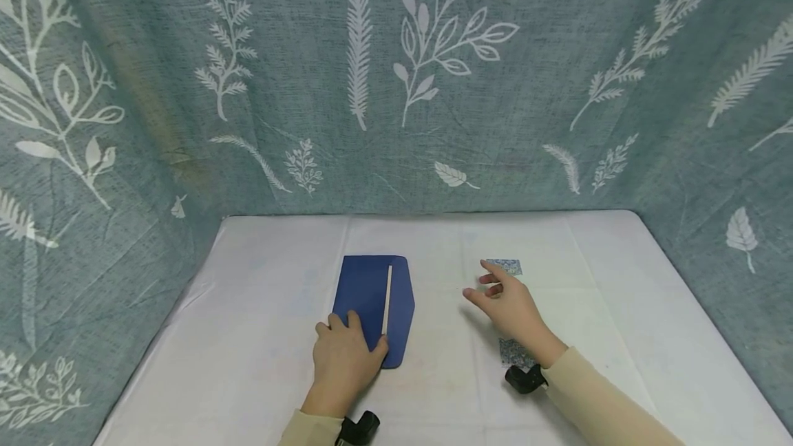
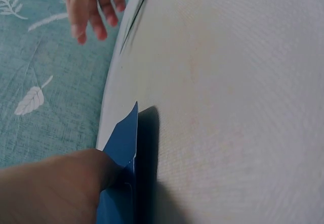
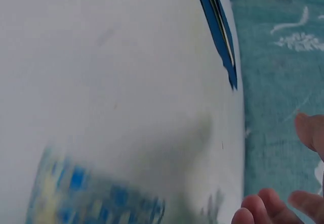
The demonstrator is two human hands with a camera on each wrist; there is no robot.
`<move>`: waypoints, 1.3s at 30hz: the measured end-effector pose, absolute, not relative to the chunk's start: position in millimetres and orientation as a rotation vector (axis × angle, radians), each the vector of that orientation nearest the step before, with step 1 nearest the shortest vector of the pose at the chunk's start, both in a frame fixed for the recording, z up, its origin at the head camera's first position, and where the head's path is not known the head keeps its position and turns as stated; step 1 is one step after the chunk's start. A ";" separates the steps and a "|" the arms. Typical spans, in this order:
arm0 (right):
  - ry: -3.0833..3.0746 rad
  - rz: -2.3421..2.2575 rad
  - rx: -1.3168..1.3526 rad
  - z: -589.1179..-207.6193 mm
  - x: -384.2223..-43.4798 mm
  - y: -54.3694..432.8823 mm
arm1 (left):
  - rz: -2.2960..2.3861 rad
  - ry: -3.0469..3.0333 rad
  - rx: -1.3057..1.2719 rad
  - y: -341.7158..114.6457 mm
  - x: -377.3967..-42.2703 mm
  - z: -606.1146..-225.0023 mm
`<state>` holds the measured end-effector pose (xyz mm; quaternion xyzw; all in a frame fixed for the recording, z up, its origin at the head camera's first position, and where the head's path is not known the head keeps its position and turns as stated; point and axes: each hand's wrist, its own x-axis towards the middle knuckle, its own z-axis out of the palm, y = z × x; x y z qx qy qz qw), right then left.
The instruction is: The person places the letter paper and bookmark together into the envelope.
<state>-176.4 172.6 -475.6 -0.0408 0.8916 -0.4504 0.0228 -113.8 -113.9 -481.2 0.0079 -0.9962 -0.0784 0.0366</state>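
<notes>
My left hand [image 1: 347, 360] rests, fingers spread, on a blue panel [image 1: 364, 286]; my right hand [image 1: 515, 307] hovers, loosely open, near speckled patches [image 1: 509, 267].

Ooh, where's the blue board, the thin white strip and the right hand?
Blue board [image 1: 367, 292]: head view, its bare middle.
Thin white strip [image 1: 387, 300]: head view, halfway along it.
Right hand [image 1: 515, 308]: head view, back of the hand.

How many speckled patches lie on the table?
2: a far patch beyond the right hand, a near patch this side of it, partly covered. Others may be hidden.
</notes>
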 end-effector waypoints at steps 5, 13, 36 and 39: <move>2.811 -1.330 -0.089 -474.8 -171.7 190.8 | -0.243 -3.057 0.019 -115.0 -114.1 -483.2; 2.883 -1.270 -0.003 -475.7 -169.1 214.5 | -0.254 -3.029 0.011 -114.5 -115.0 -484.3; 2.840 -1.218 0.224 -486.1 -173.7 221.5 | -0.274 -3.031 0.012 -114.8 -115.4 -482.1; 2.873 -1.175 0.248 -488.2 -175.2 220.1 | -0.281 -3.036 0.012 -114.0 -115.6 -481.4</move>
